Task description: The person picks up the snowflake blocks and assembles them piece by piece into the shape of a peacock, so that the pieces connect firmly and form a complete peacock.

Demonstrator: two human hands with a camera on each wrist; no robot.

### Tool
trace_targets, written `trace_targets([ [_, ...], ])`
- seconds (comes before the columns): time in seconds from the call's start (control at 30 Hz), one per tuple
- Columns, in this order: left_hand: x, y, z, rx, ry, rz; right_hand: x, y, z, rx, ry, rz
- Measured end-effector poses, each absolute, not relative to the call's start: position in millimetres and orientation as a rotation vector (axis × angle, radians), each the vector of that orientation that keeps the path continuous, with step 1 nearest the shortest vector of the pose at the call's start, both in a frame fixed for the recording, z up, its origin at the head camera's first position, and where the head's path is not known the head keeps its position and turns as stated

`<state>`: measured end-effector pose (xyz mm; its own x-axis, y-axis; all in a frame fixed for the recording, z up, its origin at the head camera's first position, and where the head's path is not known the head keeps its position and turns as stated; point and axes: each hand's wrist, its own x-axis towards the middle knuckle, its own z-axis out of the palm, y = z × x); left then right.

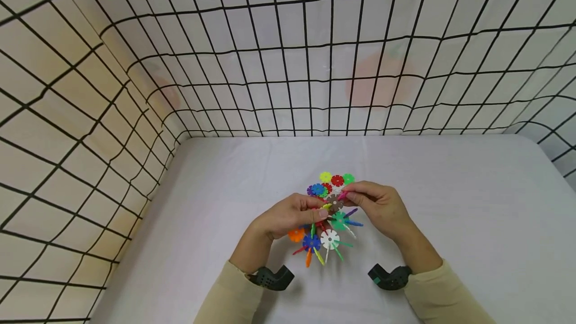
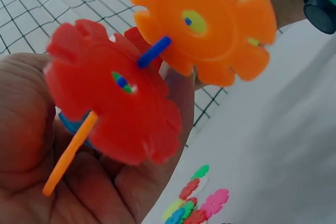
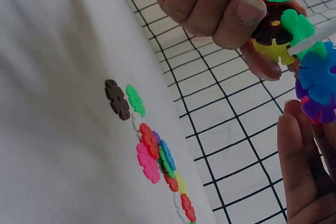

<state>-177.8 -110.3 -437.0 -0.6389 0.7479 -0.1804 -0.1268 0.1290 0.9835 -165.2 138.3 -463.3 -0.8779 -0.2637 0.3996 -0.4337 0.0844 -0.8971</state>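
Notched, flower-shaped plastic connector discs are slotted together into a spiky, many-coloured cluster (image 1: 311, 243). My left hand (image 1: 292, 216) grips this cluster between thumb and fingers. In the left wrist view a red disc (image 2: 115, 103) and an orange disc (image 2: 210, 24) of it stand in front of the left palm (image 2: 26, 145). With thumb and fingers, my right hand (image 1: 380, 206) pinches a pink disc (image 1: 343, 195), seen edge-on at the cluster's far side. In the right wrist view the right fingers (image 3: 296, 150) lie just under a purple disc (image 3: 315, 109) and a blue disc (image 3: 320, 77).
Loose discs lie on the white table (image 1: 450, 214) just beyond the hands, among them yellow (image 1: 326, 177), red (image 1: 337, 180) and blue (image 1: 317, 189) ones. A brown disc (image 3: 116, 99) lies at one end of them. Black grid mesh (image 1: 306, 64) stands round the table's back and sides.
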Motion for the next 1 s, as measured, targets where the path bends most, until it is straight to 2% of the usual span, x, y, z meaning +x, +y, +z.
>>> trace_targets([
  [0.2,-183.1,-118.9,-436.4,0.503,1.805,1.677,-172.3,139.9,-468.6,0.552,-2.369,1.862],
  [0.33,-185.6,-133.0,-432.0,0.43,1.864,1.717,-175.8,135.5,-480.9,0.286,-2.6,1.634],
  [0.4,-186.2,-139.8,-429.5,0.404,1.889,1.735,-175.1,130.0,-486.8,0.247,-2.717,1.487],
  [0.6,-188.6,-146.3,-426.0,0.356,1.869,1.813,-169.4,111.9,-497.6,0.461,-2.89,1.226],
  [0.73,-189.5,-142.4,-428.1,0.358,1.829,1.817,-168.4,107.2,-503.9,0.513,-2.94,1.079],
  [1.0,-188.8,-137.4,-432.7,0.413,1.855,1.732,-168.2,103.9,-506.3,0.538,-2.899,1.151],
])
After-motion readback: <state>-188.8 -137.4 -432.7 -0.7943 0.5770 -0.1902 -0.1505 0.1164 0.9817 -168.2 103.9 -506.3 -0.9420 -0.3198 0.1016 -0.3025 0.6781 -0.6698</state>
